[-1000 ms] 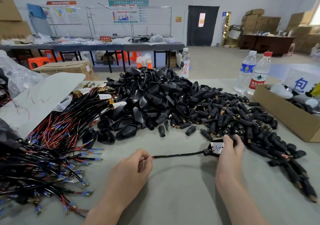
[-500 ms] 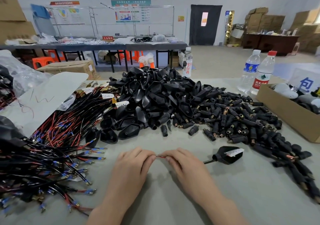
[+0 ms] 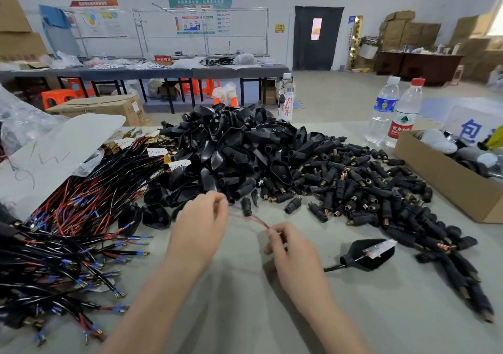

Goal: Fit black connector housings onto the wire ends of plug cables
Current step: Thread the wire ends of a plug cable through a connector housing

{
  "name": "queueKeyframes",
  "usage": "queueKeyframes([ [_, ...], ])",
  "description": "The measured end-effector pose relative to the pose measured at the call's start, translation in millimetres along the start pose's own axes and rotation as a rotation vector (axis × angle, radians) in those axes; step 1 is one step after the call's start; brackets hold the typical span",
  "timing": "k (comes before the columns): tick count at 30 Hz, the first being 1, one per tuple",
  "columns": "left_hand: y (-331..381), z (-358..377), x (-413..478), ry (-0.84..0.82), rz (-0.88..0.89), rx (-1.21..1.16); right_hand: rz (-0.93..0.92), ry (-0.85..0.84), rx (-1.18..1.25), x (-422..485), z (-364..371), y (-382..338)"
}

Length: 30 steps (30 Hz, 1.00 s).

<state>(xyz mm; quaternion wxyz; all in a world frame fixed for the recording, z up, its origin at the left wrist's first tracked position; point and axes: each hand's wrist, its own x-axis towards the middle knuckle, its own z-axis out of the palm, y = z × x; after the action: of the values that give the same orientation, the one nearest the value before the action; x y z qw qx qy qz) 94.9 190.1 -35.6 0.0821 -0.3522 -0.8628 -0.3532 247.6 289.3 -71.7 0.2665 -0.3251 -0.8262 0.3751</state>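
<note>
Workshop's grey table (image 3: 245,315) bears heaped black housings (image 3: 239,146); left hand (image 3: 198,225) and right hand (image 3: 295,248) pinch one red wire (image 3: 251,219).

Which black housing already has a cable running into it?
The lone housing right of the right hand, apart from the pile; a black cable leaves its neck.
</note>
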Motion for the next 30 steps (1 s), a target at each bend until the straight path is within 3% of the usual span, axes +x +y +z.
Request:
queueKeyframes([
  [2,13,17,23,-0.177,-0.159,0.032,0.066,0.049,0.137,2,-2,0],
  [4,23,39,36,-0.295,-0.208,0.145,0.079,0.075,0.213,2,-3,0],
  [7,34,65,41,-0.3,-0.211,0.318,0.083,0.077,0.283,3,-4,2],
  [10,38,72,36,-0.281,-0.237,0.331,0.095,0.058,0.322,3,-5,3],
  [13,30,53,27,-0.277,-0.312,0.072,0.108,0.039,0.343,1,-4,3],
  [16,14,27,-3,-0.257,-0.488,-0.676,0.089,0.032,0.277,0,-2,3],
  [18,3,18,-30,-0.239,-0.517,-0.965,0.061,0.023,0.202,0,-2,2],
  [21,-5,12,-54,-0.213,-0.458,-1.108,-0.001,-0.041,0.079,-4,0,1],
  [30,-3,8,-58,-0.156,-0.363,-1.097,-0.15,-0.142,-0.168,-9,-7,0],
])
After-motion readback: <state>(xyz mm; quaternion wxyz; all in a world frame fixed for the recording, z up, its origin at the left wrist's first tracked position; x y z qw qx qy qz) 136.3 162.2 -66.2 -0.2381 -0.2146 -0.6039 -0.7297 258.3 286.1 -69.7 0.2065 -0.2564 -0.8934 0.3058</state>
